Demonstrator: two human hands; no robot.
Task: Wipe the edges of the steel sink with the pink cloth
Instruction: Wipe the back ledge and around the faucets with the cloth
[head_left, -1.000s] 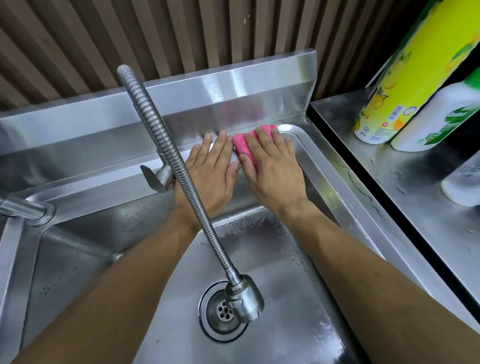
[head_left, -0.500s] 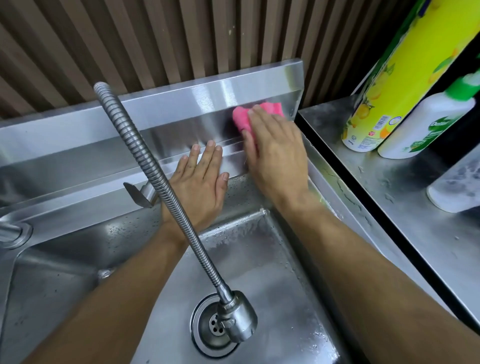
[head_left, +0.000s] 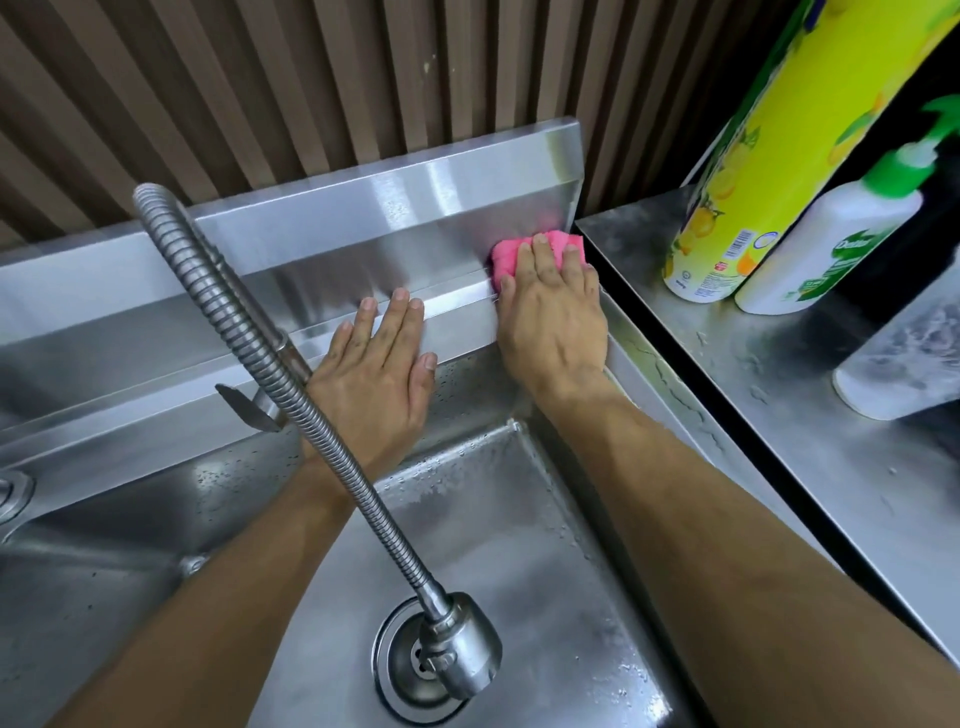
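Right hand (head_left: 553, 322) flat on pink cloth (head_left: 511, 254)

A single head-worn camera looks forward and steeply down, close over the steel sink (head_left: 519, 545), facing its back edge and the slatted wall (head_left: 260, 104).

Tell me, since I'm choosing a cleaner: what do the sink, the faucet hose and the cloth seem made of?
The sink looks like brushed stainless steel: grey, with streaky reflections. The faucet hose appears to be ribbed flexible metal, shiny along its coils. The pink cloth under the right hand looks like soft, matte fabric, perhaps microfibre; its weave is too small to tell.
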